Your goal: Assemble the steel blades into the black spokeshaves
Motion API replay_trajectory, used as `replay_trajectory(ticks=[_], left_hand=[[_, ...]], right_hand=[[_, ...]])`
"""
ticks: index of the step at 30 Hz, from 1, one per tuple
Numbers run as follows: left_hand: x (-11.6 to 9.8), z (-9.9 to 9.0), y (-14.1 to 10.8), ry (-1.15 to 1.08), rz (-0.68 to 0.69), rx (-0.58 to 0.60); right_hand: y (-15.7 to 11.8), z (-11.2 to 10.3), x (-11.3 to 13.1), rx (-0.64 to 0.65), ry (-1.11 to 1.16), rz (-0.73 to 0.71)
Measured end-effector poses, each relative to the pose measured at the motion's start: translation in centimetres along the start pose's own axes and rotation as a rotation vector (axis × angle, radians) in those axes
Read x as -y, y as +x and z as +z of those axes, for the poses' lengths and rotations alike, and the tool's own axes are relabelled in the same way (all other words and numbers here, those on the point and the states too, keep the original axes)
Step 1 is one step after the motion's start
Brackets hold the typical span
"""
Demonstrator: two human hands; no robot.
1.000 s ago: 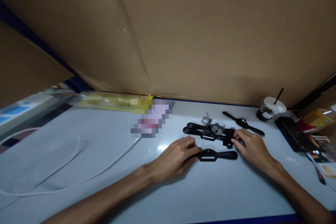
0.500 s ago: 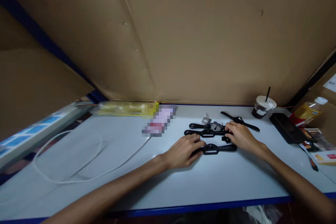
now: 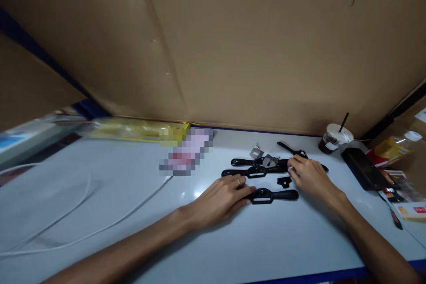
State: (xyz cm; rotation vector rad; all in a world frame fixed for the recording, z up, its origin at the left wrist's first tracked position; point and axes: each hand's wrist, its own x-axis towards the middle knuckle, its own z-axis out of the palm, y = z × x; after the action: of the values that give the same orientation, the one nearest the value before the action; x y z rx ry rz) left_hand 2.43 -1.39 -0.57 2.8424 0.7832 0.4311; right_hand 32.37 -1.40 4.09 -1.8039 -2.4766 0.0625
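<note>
On white tabletop (image 3: 186, 253) before brown wall (image 3: 253, 53): pinching front frame (image 3: 274, 195) with left hand (image 3: 221, 197); curling fingers of right hand (image 3: 309, 177) at rear frames (image 3: 256, 170), cannot tell whether gripping; rightward of these, lidded cup (image 3: 334, 139).

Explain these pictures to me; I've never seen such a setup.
No machine here: these are a person's bare hands, and every picture comes from one camera worn on the head, looking forward and down. The left hand holds the left end of the nearest black frame, which lies on the white tabletop. The right hand is at the right ends of two similar frames behind it; whether it grips anything is unclear. Close by lie a small black plate and silvery-grey plates; farther right stands a lidded cup.
</note>
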Motion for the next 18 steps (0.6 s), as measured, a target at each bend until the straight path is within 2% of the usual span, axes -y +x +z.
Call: replay_trajectory(ticks=[8,13,18], left_hand=[[0.3,0.0,-0.9,-0.024,0.025,-0.027],[0.3,0.4,-1.1,0.011,0.056,-0.044],[0.1,0.3,-1.2,0.066,0.106,-0.063]], right_hand=[[-1.1,-0.5,0.1,0.128,0.175,-0.143],[-1.2,-0.1,0.3,0.113,0.312,-0.108],[-0.9,0.5,1.3,0.036,0.533,-0.028]])
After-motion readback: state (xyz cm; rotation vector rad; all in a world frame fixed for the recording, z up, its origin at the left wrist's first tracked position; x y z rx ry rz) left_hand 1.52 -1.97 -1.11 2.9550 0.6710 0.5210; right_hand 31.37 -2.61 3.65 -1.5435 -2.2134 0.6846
